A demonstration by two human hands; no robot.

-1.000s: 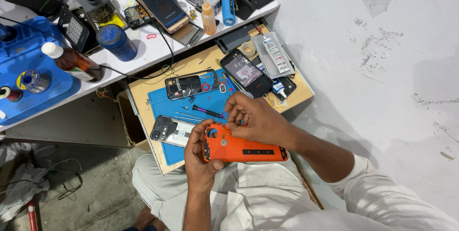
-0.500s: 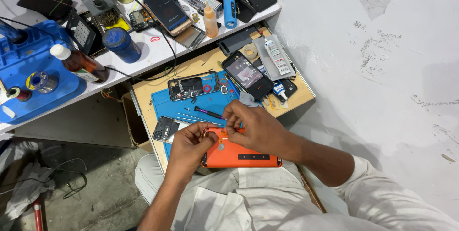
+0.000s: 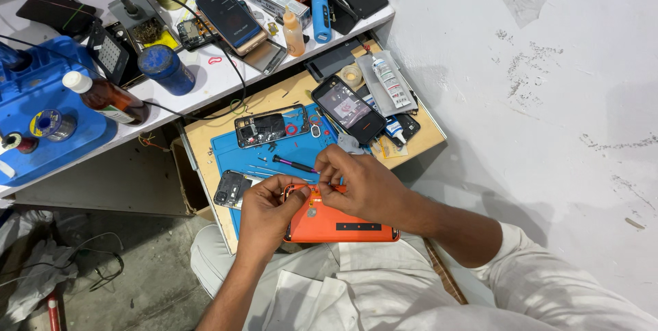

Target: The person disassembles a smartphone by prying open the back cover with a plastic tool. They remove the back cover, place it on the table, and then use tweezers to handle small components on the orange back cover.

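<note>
Right now both hands work on the orange phone back cover [image 3: 339, 223], which rests on the person's lap at the near edge of the wooden work board [image 3: 205, 140]. Left hand [image 3: 269, 213] grips the cover's left end, thumb over its top corner, fingers curled under. Right hand [image 3: 363, 184] sits over the cover's upper edge w/ thumb and forefinger pinched narrow on something small near the camera corner; too tiny to tell what. Looks like a fine fitting or peeling step at that corner. Next move likely needs a steady hold from the left hand and a slow, precise pinch, no twisting of the cover.

Just beyond the hands, a thin screwdriver [image 3: 295, 164] lies on the blue repair mat [image 3: 218, 151], w/ a stripped phone frame [image 3: 269, 127] farther up and another opened phone [image 3: 233, 188] at the mat's left edge. A black smartphone [image 3: 347, 109] lies right of the mat, near a glue tube [image 3: 388, 80]. Far back on the white bench: blue cylinder [image 3: 165, 68], brown bottle [image 3: 108, 98].
</note>
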